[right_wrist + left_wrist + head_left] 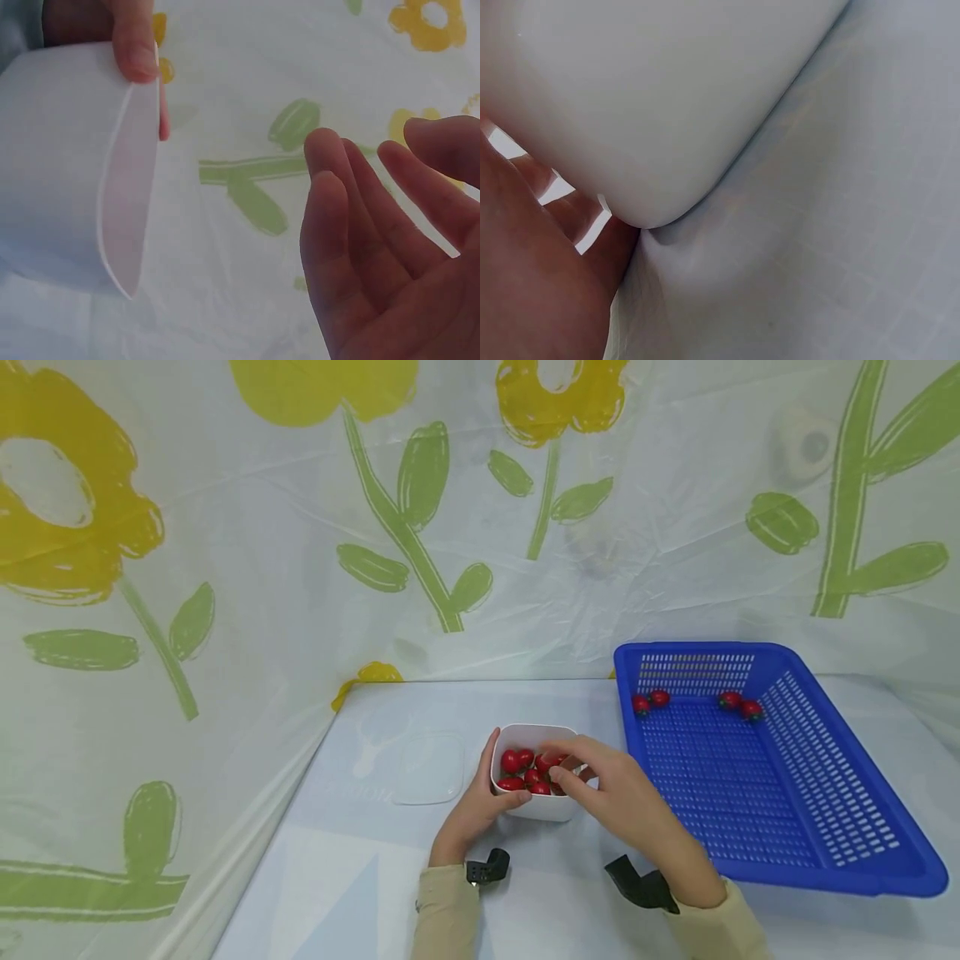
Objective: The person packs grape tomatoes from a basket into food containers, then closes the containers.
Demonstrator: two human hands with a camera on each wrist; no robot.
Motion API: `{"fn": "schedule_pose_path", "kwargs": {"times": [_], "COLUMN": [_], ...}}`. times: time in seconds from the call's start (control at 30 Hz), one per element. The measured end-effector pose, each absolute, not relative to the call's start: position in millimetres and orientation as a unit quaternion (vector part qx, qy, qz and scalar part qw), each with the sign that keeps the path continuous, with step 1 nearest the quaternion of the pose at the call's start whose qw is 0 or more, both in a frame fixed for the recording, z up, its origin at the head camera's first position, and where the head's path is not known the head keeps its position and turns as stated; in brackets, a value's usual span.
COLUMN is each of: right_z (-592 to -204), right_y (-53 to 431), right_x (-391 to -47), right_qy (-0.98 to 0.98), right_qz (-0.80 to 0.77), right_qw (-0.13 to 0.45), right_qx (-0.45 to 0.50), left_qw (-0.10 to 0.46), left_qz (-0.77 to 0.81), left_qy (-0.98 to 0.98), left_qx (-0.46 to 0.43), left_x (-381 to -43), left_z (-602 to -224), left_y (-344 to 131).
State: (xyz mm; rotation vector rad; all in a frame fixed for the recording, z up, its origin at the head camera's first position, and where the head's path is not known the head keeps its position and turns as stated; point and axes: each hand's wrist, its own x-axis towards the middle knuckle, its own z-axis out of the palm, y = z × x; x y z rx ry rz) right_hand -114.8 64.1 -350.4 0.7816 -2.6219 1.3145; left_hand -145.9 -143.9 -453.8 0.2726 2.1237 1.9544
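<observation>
Left hand point(472, 808) grips a white square plastic tub point(543, 809) of red tomatoes point(511, 762); right hand point(617, 783), fingers loosely parted, hovers over its right side.

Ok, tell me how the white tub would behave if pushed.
Probably stiff: the white tub holds its shape in the grip of the left hand. It would likely slide before tipping, since it looks squat and flat-bottomed. If it did tilt far, the cherry tomatoes inside might roll out, being round and under no lid.
</observation>
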Motion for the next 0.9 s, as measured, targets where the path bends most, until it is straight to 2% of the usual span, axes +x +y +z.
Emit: {"fn": "schedule_pose_path", "kwargs": {"times": [0.2,0.4,0.53,0.7,0.9], "right_z": [-331.4,-316.9,-318.5,-329.8,-343.2], "right_y": [74.2,80.9,88.4,102.2,121.5], "right_x": [-119.2,-128.4,-142.9,-168.4,-194.0], "right_qy": [-0.872,-0.886,-0.892,-0.863,-0.855], "right_qz": [0.373,0.326,0.331,0.427,0.466], "right_qw": [0.087,0.09,0.058,-0.004,-0.015], "right_qx": [0.304,0.316,0.301,0.268,0.228], "left_qw": [0.111,0.104,0.102,0.103,0.108], "left_qz": [0.664,0.653,0.65,0.649,0.656], "left_qy": [0.734,0.746,0.748,0.749,0.742], "left_qx": [0.09,0.087,0.088,0.083,0.085], "left_x": [-155.7,-156.0,-154.6,-153.4,-152.9], "left_z": [-473.1,-473.2,-473.7,-474.9,-474.8], "left_y": [-143.0,-144.6,-145.5,-146.6,-146.7]}}
